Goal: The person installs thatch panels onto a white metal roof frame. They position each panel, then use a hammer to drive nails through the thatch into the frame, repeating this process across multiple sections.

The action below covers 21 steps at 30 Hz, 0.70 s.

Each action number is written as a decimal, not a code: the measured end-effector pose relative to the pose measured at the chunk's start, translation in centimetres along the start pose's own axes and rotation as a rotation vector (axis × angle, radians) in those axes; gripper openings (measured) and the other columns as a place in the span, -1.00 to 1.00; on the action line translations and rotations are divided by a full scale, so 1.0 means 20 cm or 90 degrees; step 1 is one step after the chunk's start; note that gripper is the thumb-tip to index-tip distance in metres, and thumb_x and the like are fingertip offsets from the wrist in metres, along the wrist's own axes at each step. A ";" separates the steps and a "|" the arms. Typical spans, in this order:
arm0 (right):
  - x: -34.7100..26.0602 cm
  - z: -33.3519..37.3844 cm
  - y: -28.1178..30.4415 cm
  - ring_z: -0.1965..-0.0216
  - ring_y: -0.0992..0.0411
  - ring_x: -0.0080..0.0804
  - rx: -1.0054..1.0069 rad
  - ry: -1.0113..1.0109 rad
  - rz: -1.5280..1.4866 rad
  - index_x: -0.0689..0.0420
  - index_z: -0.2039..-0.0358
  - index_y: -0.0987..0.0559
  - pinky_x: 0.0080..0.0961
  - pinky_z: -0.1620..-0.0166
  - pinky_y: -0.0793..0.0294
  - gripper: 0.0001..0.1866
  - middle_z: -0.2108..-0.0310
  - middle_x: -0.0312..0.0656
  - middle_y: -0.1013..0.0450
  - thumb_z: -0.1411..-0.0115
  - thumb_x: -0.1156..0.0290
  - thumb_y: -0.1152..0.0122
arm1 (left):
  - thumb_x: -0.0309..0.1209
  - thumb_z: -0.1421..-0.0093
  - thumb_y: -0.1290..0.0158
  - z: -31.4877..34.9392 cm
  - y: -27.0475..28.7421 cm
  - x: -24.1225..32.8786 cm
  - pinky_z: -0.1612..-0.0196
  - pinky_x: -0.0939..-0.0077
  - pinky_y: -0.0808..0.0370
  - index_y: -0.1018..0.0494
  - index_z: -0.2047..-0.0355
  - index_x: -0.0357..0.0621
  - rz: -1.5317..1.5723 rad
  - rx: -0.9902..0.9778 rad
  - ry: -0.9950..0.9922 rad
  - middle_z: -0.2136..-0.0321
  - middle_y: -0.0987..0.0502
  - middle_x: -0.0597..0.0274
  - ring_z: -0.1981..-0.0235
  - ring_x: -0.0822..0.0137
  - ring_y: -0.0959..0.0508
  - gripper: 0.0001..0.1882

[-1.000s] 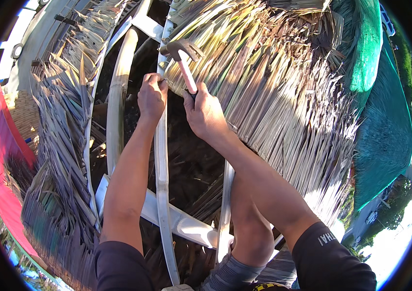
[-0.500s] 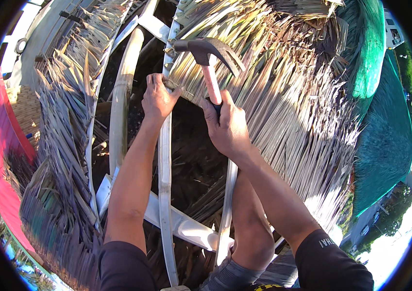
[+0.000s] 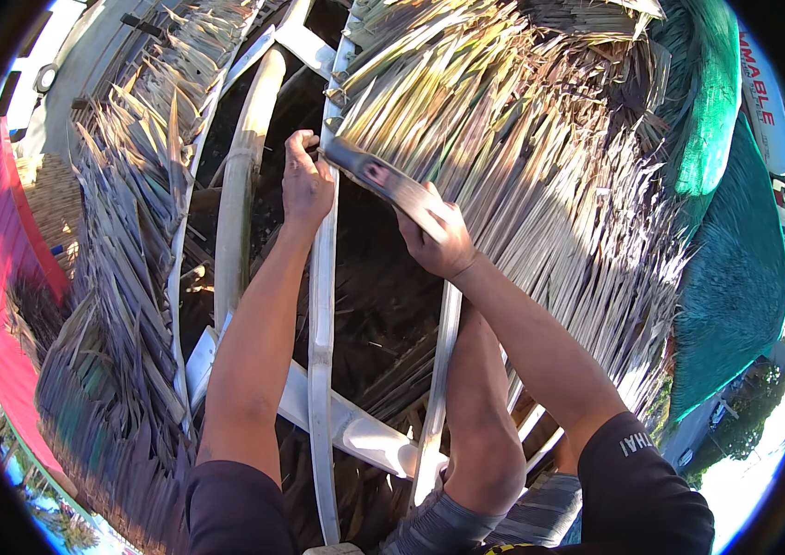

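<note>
My right hand (image 3: 440, 239) grips a claw hammer (image 3: 392, 186) by its handle. The hammer is blurred by motion, and its head is low beside the upper part of a pale split slat (image 3: 321, 305). Just left of that head, my left hand (image 3: 307, 190) is closed at the slat, with fingertips drawn together; whatever they pinch is too small or hidden to make out. Dried palm thatch (image 3: 503, 194) spreads to the right of the slat, its upper edge close to both hands.
A dark gap opens between the slats. A thick bamboo pole (image 3: 246, 176) stands left, and a pale crossbeam (image 3: 355, 433) runs below. More thatch (image 3: 129, 259) lies left, beside a red roof (image 3: 13, 268). Teal thatch (image 3: 735, 296) lies right. My bare knee (image 3: 485, 472) is beside another slat (image 3: 434, 398).
The hammer has swung down and left from its raised position to the slat by my left hand. My left fingers have drawn in closer together.
</note>
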State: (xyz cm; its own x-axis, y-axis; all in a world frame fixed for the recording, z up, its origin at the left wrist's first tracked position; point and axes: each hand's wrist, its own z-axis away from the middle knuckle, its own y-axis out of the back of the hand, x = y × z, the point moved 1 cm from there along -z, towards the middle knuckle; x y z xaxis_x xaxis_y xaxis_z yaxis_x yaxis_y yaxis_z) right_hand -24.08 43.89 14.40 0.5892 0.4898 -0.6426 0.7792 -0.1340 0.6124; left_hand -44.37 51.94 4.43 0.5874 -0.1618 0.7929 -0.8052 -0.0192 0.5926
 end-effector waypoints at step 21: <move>-0.31 0.87 0.72 0.54 -0.48 -0.16 -0.079 -0.795 -0.178 0.23 0.14 -0.53 -0.18 0.38 -0.42 -0.62 0.60 -0.02 -0.46 -0.30 0.13 -0.26 | -0.60 -0.16 -0.18 1.01 -0.30 1.14 0.16 0.37 -0.55 -0.49 0.06 -0.21 0.161 -0.346 0.064 0.30 -0.63 0.07 0.26 0.17 -0.67 -0.69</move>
State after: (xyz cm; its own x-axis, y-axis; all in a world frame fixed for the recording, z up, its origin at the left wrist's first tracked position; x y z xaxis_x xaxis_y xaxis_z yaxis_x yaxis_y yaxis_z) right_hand -12.72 23.87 19.18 0.2629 -0.6558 -0.7077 0.9226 -0.0438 0.3833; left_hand -27.79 28.36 16.04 0.4094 -0.0009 0.9124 -0.7803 0.5178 0.3507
